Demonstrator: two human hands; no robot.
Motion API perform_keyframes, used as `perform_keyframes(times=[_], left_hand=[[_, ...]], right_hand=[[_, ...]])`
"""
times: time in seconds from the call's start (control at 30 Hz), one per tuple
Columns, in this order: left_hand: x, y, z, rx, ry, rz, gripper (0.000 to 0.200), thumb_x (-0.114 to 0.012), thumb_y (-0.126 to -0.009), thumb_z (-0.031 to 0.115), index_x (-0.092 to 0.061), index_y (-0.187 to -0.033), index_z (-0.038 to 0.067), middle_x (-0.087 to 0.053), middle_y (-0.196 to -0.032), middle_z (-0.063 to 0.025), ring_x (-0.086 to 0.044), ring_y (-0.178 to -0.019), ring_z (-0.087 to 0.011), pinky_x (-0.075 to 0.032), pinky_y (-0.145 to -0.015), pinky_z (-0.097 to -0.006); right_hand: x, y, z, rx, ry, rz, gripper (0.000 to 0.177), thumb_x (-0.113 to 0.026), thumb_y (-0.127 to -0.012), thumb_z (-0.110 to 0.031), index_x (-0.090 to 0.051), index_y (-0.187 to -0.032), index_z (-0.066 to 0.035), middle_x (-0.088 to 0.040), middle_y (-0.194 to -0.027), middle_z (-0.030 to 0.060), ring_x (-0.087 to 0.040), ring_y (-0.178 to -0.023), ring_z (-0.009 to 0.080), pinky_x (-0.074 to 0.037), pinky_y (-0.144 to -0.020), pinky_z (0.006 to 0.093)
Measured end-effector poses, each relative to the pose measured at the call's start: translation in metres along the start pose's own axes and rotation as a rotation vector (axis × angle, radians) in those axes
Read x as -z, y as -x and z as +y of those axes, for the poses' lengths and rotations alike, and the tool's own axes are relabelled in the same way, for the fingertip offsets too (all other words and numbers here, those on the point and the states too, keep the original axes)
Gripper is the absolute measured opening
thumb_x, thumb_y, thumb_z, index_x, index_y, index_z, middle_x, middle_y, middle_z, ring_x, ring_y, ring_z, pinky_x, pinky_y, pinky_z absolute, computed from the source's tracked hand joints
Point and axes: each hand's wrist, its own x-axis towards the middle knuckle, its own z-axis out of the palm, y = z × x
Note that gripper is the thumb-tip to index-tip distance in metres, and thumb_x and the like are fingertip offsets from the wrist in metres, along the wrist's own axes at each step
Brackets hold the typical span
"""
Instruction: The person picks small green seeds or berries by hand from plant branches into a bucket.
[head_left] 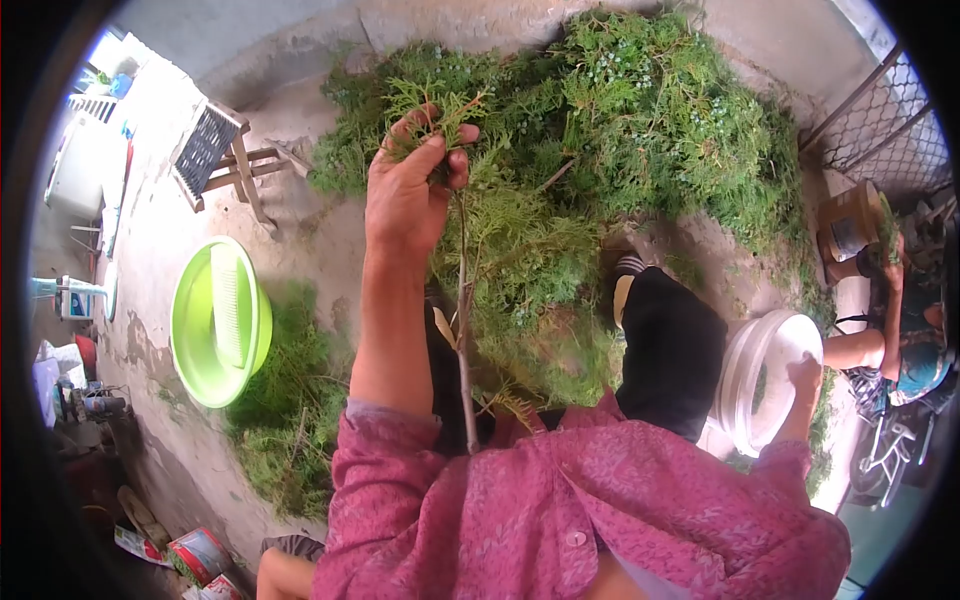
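My left hand [418, 185] is raised in front of me, its thumb and fingers closed on a cypress branch [463, 330]. Green scale-like sprigs stick out above the fingers, while the long bare stem hangs down towards my lap. On the right, my right hand [804, 374] is at the opening of a white plastic bucket [735, 385]. Its fingers are too indistinct to show whether they hold anything. A large heap of cut cypress branches [680, 120], some with pale bluish cones, lies on the floor before my feet.
A lime-green basin [185, 340] with a ridged board inside stands at left, beside more cut greenery [290, 420]. Behind it is a small wooden stool or chair [215, 150]. At far right another person's arm [893, 300] is near a brown bucket [850, 225] below a wire-mesh panel [900, 130].
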Motion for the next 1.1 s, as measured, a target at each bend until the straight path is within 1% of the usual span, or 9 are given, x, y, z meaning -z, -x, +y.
perform_keyframes(times=[0.13,0.2,0.37,0.43,0.53,0.57,0.63,0.77,1.1], left_hand=[[0.007,-0.005,-0.003,-0.048,0.036,0.026,0.022,-0.044,-0.084,-0.003,-0.046,-0.106,0.001,-0.06,-0.09,-0.0209,-0.052,-0.063,-0.0167,-0.043,-0.051,-0.0266],[0.012,-0.011,-0.002,-0.086,0.056,0.01,0.021,-0.044,-0.084,-0.003,-0.046,-0.105,0.0,-0.059,-0.09,-0.0219,-0.053,-0.063,-0.0173,-0.043,-0.051,-0.0273],[0.023,-0.014,0.002,-0.109,0.153,0.063,0.021,-0.043,-0.084,-0.005,-0.046,-0.104,0.0,-0.059,-0.09,-0.024,-0.053,-0.063,-0.0188,-0.044,-0.051,-0.0287],[0.024,-0.017,0.003,-0.11,0.159,0.066,0.021,-0.043,-0.084,-0.005,-0.045,-0.104,0.0,-0.059,-0.09,-0.0242,-0.052,-0.062,-0.019,-0.044,-0.051,-0.0288],[0.023,-0.017,0.002,-0.095,0.164,0.08,0.022,-0.043,-0.083,-0.005,-0.045,-0.104,-0.001,-0.058,-0.091,-0.0245,-0.052,-0.062,-0.0189,-0.044,-0.051,-0.029],[0.021,-0.017,0.002,-0.102,0.154,0.09,0.022,-0.043,-0.083,-0.005,-0.045,-0.105,-0.001,-0.058,-0.091,-0.0245,-0.052,-0.062,-0.0188,-0.044,-0.051,-0.029],[0.018,-0.017,0.001,-0.11,0.142,0.097,0.022,-0.043,-0.083,-0.005,-0.045,-0.105,-0.001,-0.058,-0.092,-0.0245,-0.052,-0.062,-0.0187,-0.044,-0.051,-0.029],[0.012,-0.017,-0.005,-0.099,0.138,0.069,0.023,-0.043,-0.083,-0.005,-0.045,-0.106,0.0,-0.058,-0.092,-0.0239,-0.052,-0.062,-0.0182,-0.044,-0.052,-0.0284],[-0.015,-0.007,-0.027,0.026,0.246,-0.148,0.028,-0.044,-0.084,-0.002,-0.044,-0.111,0.003,-0.057,-0.093,-0.02,-0.05,-0.067,-0.0168,-0.042,-0.058,-0.0293]], right_hand=[[0.02,-0.005,-0.041,0.391,-0.173,0.014,0.031,-0.056,-0.067,-0.021,-0.064,-0.091,-0.004,-0.062,-0.092,0.0191,-0.058,-0.09,0.032,-0.044,-0.081,0.0375],[0.092,0.021,-0.104,0.3,-0.516,-0.004,0.027,-0.059,-0.067,-0.023,-0.064,-0.082,-0.001,-0.063,-0.08,0.0172,-0.06,-0.078,0.028,-0.046,-0.073,0.0365],[0.2,0.068,-0.227,0.528,-1.979,-0.772,0.019,-0.054,-0.078,0.002,-0.055,-0.096,0.006,-0.057,-0.092,0.014,-0.057,-0.075,0.0155,-0.049,-0.063,0.0214],[0.214,0.078,-0.265,0.596,-2.132,-1.05,0.019,-0.053,-0.079,0.003,-0.051,-0.098,0.004,-0.051,-0.096,0.0112,-0.05,-0.073,0.0101,-0.047,-0.059,0.0178],[0.232,0.112,-0.318,0.653,-2.077,-1.47,0.015,-0.055,-0.08,-0.002,-0.052,-0.095,0.001,-0.051,-0.09,0.0068,-0.046,-0.07,0.0078,-0.039,-0.053,0.0148],[0.232,0.122,-0.334,0.576,-1.995,-1.502,0.02,-0.06,-0.078,-0.007,-0.055,-0.096,0.0,-0.056,-0.081,0.0076,-0.054,-0.067,0.0102,-0.04,-0.048,0.0167],[0.25,0.155,-0.359,0.518,-1.69,-1.487,0.013,-0.056,-0.082,-0.014,-0.054,-0.089,-0.002,-0.05,-0.072,0.0011,-0.043,-0.059,0.0063,-0.032,-0.043,0.0153],[0.231,0.189,-0.419,0.577,-1.256,-1.738,0.028,-0.057,-0.084,-0.031,-0.056,-0.087,-0.003,-0.046,-0.062,-0.0027,-0.039,-0.051,0.005,-0.029,-0.04,0.0166],[0.224,0.235,-0.451,0.282,-1.53,-1.964,0.035,-0.072,-0.07,-0.04,-0.052,-0.075,-0.011,-0.044,-0.064,-0.003,-0.038,-0.048,0.007,-0.03,-0.04,0.0184]])
